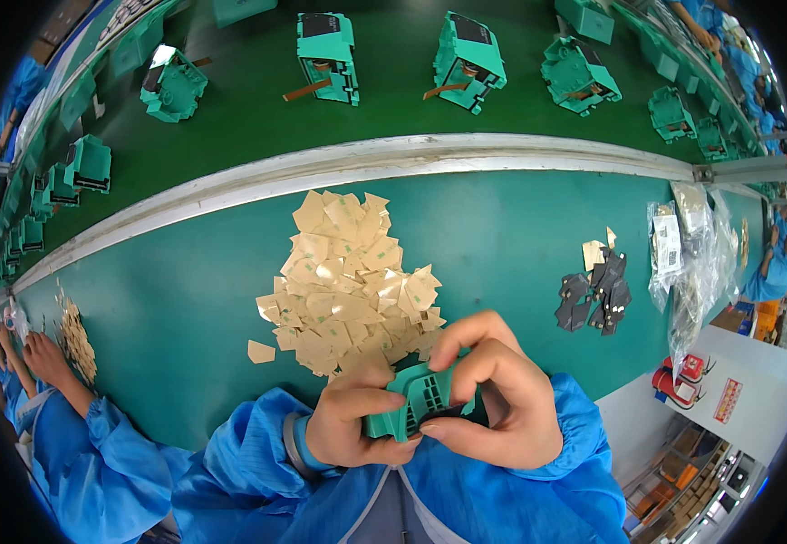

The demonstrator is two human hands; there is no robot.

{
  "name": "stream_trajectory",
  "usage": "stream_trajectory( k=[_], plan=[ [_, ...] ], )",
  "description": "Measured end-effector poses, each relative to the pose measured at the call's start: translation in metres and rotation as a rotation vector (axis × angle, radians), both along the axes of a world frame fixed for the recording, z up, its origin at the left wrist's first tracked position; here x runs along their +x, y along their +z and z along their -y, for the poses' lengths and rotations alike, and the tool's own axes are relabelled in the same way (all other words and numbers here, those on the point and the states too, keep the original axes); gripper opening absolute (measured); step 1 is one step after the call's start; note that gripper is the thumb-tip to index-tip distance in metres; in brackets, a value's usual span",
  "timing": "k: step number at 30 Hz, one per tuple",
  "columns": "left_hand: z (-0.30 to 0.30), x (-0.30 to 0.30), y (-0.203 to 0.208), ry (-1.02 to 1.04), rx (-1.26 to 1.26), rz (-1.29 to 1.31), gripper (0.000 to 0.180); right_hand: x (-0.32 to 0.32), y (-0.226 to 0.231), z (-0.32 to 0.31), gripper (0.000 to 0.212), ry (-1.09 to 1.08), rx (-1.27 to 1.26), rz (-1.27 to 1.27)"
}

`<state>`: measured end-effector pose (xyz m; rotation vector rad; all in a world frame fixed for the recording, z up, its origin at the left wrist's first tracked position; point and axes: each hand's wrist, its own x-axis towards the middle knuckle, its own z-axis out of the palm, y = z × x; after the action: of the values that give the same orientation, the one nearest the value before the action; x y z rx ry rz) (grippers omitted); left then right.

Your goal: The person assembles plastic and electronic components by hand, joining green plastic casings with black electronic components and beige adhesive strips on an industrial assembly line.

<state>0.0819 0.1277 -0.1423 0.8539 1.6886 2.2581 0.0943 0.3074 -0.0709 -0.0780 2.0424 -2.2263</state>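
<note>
The left grip pinches the left end of a green part, with the thumb on top and the other fingers bent around and under it. The right grip pinches the same part at its right end — one fingertip on the far edge, the thumb low on the near edge. So the green part sits right between the two grips, tilted a bit, with rows of little slots facing up. A dark piece shows just beside the right thumb; I cannot tell if it is loose or stuck on.

To do this well, I think the left grip should stay firm and still, so the part does not twist. The right grip should push softly and evenly, close to the edge and not hard on the thin bars, which look like they could bend. It may help to line up the dark piece before pressing — a crooked one could be hard to fix.

Just past both grips, a big heap of tan pieces lies on the bench. Keep the knuckles off it. Farther out to the right of the right grip are some black pieces.
</note>
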Motion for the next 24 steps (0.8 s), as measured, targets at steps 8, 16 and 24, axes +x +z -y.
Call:
stream_trajectory(
  k=[8, 16, 24],
  plan=[
    [-0.0037, -0.002, 0.0054, 0.005, -0.013, -0.04, 0.052, -0.0036, 0.0017, -0.0034, 0.026, 0.064, -0.047, 0.107],
    [-0.0067, -0.007, 0.0068, -0.014, -0.062, -0.158, 0.047, -0.004, 0.001, -0.0073, 0.028, 0.098, -0.014, 0.057],
    [-0.0099, -0.0064, 0.0088, 0.147, -0.103, -0.364, 0.045, -0.0038, -0.0029, -0.001, 0.028, 0.097, -0.014, 0.085]
  ],
)
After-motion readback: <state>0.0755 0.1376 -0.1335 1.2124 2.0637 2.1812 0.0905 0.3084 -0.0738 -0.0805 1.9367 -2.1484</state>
